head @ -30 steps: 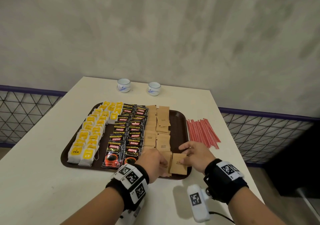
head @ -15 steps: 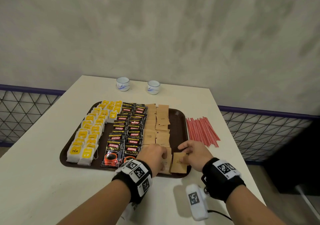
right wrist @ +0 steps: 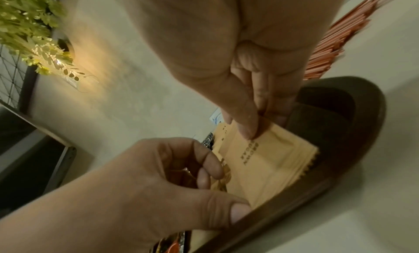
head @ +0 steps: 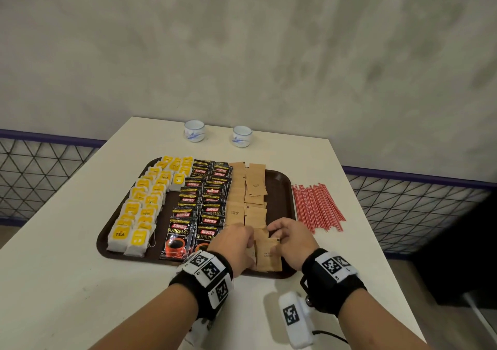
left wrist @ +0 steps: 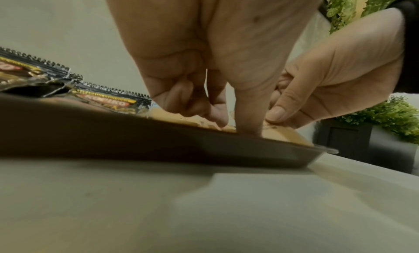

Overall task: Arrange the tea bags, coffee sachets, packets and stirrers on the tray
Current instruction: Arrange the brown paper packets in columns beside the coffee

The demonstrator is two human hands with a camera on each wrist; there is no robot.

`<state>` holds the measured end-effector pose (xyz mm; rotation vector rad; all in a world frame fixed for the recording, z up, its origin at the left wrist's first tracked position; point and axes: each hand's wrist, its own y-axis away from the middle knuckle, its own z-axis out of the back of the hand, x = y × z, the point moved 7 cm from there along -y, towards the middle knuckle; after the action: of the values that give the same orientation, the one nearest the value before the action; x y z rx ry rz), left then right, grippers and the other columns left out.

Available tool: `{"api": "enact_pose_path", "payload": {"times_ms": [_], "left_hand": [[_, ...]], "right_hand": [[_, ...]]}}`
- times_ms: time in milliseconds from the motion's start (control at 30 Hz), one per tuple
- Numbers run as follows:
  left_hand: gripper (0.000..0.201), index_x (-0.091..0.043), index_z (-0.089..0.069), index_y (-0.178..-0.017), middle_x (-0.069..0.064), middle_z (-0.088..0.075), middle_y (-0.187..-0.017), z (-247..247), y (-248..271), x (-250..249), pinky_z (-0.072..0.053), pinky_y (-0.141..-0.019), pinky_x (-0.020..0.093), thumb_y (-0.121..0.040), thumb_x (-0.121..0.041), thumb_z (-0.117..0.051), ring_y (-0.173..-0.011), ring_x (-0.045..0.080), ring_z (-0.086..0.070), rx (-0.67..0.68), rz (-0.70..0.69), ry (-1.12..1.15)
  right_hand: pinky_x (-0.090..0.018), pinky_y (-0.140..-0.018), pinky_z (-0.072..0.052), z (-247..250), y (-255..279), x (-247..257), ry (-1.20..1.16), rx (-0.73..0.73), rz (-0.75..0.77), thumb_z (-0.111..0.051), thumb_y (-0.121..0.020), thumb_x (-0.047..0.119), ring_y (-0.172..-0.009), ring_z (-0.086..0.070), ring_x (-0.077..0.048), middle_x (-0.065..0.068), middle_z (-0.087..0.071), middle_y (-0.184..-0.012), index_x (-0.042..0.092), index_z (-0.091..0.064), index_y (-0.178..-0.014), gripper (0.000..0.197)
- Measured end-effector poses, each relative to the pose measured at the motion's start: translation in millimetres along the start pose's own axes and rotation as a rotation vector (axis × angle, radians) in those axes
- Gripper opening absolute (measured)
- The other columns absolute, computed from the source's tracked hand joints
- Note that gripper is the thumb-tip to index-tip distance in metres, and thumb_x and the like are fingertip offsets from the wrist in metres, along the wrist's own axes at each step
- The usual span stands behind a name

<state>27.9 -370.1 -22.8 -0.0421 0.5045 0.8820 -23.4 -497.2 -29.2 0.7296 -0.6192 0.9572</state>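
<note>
Hands (right wrist: 247,113) on brown packet (right wrist: 269,160)

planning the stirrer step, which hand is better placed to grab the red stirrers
Right. The stirrers lie on the table just beyond the tray's right edge, beside the right hand; the left hand would have to cross over.

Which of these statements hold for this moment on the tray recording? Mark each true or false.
1. The red stirrers lie on the tray. False: they lie on the table, right of the tray.
2. The right hand pinches a brown sugar packet at the tray's near right corner. True.
3. Two small cups stand beyond the tray. True.
4. The tea bags fill the tray's right side. False: they fill the left side.
5. The coffee sachets sit between tea bags and brown packets. True.
</note>
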Motion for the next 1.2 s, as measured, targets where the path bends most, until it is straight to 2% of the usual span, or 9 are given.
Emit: {"api": "enact_pose_path", "payload": {"times_ms": [167,267,367,500,633,733,933,1067,1200], "left_hand": [[0.040,-0.021,-0.046,-0.085,-0.002,-0.055,-0.099,4.9,0.0,2.7,-0.052,-0.084,0.035,-0.069,-0.034,-0.080,-0.090,0.018,-0.054,-0.003,0.029,-0.078],[0.042,-0.020,-0.049,-0.090,-0.002,-0.055,-0.099,5.5,-0.1,5.8,-0.052,-0.085,0.036,-0.069,-0.039,-0.080,-0.091,0.019,-0.054,-0.008,0.030,-0.085],[0.041,-0.021,-0.052,-0.090,-0.004,-0.055,-0.098,5.7,1.9,11.2,-0.052,-0.085,0.036,-0.067,-0.040,-0.081,-0.091,0.017,-0.053,0.009,0.046,-0.048],[0.030,-0.021,-0.057,-0.094,-0.006,-0.055,-0.095,12.7,5.7,17.3,-0.053,-0.083,0.031,-0.075,-0.033,-0.077,-0.088,0.014,-0.055,-0.034,0.044,0.039],[0.025,-0.022,-0.062,-0.107,-0.004,-0.060,-0.103,12.3,6.6,19.6,-0.052,-0.088,0.030,-0.085,-0.033,-0.068,-0.095,0.013,-0.058,-0.059,0.017,0.053],[0.028,-0.020,-0.063,-0.112,-0.002,-0.062,-0.114,4.3,6.8,19.6,-0.052,-0.093,0.033,-0.086,-0.032,-0.066,-0.102,0.015,-0.060,-0.027,0.026,0.068],[0.029,-0.019,-0.063,-0.108,-0.003,-0.065,-0.108,0.2,8.3,19.2,-0.053,-0.091,0.033,-0.084,-0.033,-0.068,-0.100,0.015,-0.061,-0.012,0.058,0.081],[0.028,-0.021,-0.061,-0.107,-0.004,-0.065,-0.105,1.4,8.9,19.2,-0.053,-0.090,0.033,-0.082,-0.032,-0.070,-0.099,0.015,-0.061,-0.011,0.065,0.091],[0.027,-0.022,-0.060,-0.104,-0.005,-0.064,-0.101,0.6,9.7,21.9,-0.054,-0.087,0.033,-0.081,-0.032,-0.071,-0.095,0.014,-0.061,0.012,0.078,0.116]], "right_hand": [[-0.019,-0.070,-0.048,-6.0,0.3,-4.2,0.015,-0.004,-0.019,-0.072,-0.073,-0.010,-0.067,-0.050,-0.004,0.006,-0.056,-0.080,0.023,-0.061,-0.100,0.044],[-0.018,-0.068,-0.045,-7.2,1.8,-2.2,0.059,-0.027,-0.013,-0.076,-0.072,-0.005,-0.068,-0.047,-0.002,0.008,-0.053,-0.082,0.023,-0.062,-0.104,0.045],[-0.014,-0.067,-0.041,-5.8,4.7,2.1,0.147,-0.078,0.013,-0.080,-0.071,0.003,-0.077,-0.050,-0.007,0.005,-0.054,-0.092,0.025,-0.060,-0.105,0.045],[-0.021,-0.085,-0.048,-7.2,10.2,4.4,0.217,-0.080,-0.012,-0.077,-0.076,0.007,-0.098,-0.053,-0.013,0.005,-0.051,-0.105,0.023,-0.056,-0.117,0.049],[-0.017,-0.076,-0.039,-10.0,12.4,9.4,0.239,-0.089,-0.002,-0.079,-0.075,0.010,-0.091,-0.048,-0.011,0.005,-0.045,-0.102,0.022,-0.055,-0.120,0.053],[-0.014,-0.074,-0.038,-14.7,13.6,11.2,0.250,-0.086,0.010,-0.081,-0.073,0.010,-0.091,-0.047,-0.011,0.006,-0.043,-0.103,0.023,-0.054,-0.120,0.056],[-0.021,-0.088,-0.044,-18.9,16.8,10.0,0.225,-0.055,-0.020,-0.083,-0.068,0.010,-0.097,-0.045,-0.011,0.006,-0.041,-0.105,0.024,-0.049,-0.121,0.065],[-0.018,-0.081,-0.041,-18.7,18.6,9.8,0.206,-0.044,-0.026,-0.085,-0.066,0.012,-0.097,-0.046,-0.011,0.006,-0.042,-0.106,0.024,-0.046,-0.125,0.071],[-0.019,-0.082,-0.042,-18.3,19.1,8.4,0.185,-0.034,-0.033,-0.084,-0.067,0.012,-0.100,-0.049,-0.012,0.006,-0.044,-0.106,0.024,-0.042,-0.130,0.077]]}}
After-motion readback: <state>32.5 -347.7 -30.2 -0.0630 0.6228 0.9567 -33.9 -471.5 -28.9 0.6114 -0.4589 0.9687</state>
